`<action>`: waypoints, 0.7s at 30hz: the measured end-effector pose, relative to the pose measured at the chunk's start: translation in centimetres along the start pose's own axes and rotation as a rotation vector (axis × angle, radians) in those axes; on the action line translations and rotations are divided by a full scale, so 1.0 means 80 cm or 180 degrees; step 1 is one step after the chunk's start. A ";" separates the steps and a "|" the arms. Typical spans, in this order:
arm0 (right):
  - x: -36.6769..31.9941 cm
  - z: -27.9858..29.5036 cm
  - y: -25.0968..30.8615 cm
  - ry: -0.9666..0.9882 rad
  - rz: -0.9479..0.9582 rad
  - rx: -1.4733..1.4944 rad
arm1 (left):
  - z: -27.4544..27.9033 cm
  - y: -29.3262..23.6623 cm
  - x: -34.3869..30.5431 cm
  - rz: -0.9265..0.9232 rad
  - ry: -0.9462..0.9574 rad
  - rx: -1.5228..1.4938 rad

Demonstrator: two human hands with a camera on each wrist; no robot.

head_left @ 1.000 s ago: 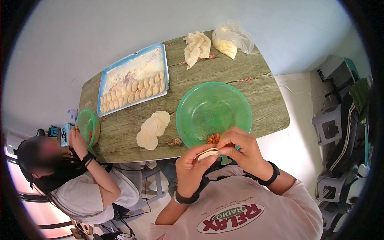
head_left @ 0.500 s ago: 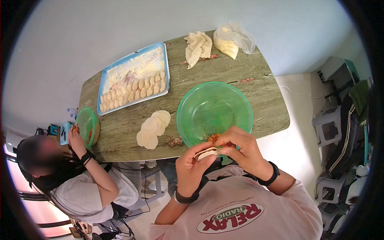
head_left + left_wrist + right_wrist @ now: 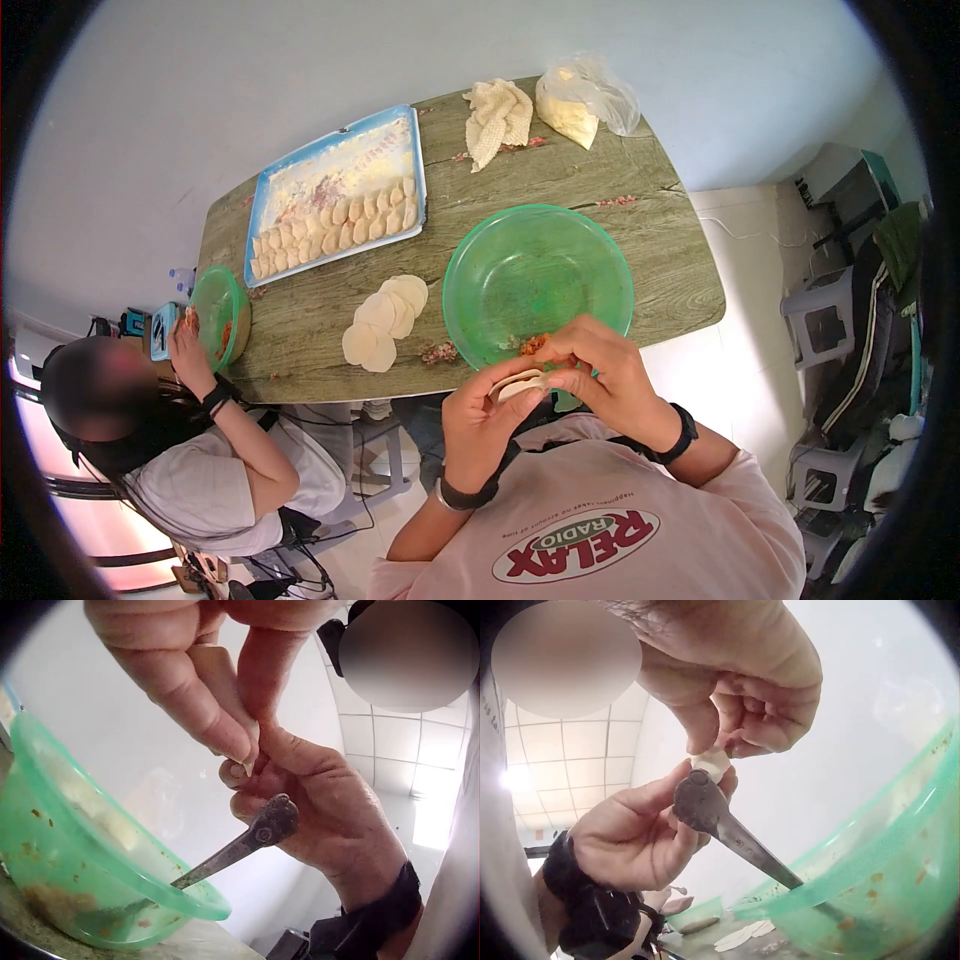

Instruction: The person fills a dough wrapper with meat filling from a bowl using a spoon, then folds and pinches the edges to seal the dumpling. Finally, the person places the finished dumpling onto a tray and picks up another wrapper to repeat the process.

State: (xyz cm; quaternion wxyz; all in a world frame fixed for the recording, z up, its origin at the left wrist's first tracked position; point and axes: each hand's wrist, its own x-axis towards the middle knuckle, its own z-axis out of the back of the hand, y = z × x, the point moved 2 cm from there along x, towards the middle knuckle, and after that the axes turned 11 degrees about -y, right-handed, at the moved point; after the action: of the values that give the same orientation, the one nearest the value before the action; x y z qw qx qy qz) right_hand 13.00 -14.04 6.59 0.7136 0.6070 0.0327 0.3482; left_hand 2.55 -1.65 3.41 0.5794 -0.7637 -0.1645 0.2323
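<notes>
My left hand (image 3: 478,425) holds a folded pale dough wrapper (image 3: 520,386) between thumb and fingers at the near rim of a large green bowl (image 3: 538,275). With thumb and forefinger, my right hand (image 3: 612,385) pinches the wrapper's right end. In the left wrist view the dough (image 3: 222,679) is held in the left fingers, and the right hand (image 3: 322,802) meets its tip. A metal utensil (image 3: 742,844) leans out over the bowl's rim in the right wrist view. Orange filling (image 3: 534,344) lies in the bowl close to the hands.
Round wrappers (image 3: 375,312) overlap left of the bowl. A blue-edged tray (image 3: 421,170) bears rows of dumplings. A cloth (image 3: 497,118) and a plastic bag (image 3: 585,100) lie at the far edge. At left, another person (image 3: 240,460) reaches to a smaller green bowl (image 3: 240,300).
Both my hands stay nearly in place on the wrapper, whose opening looks narrower at its right end. The other person's hand has shifted slightly.
</notes>
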 end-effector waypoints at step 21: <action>0.000 -0.002 -0.006 0.0058 0.0395 -0.0157 | -0.013 -0.005 0.000 -0.0029 0.0030 0.0054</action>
State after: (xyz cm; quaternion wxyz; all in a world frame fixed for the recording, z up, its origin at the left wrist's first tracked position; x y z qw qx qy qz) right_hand 13.16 -13.89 6.15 0.7050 0.5870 -0.0070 0.3980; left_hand 3.17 -2.36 4.02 0.5876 -0.7591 -0.1633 0.2275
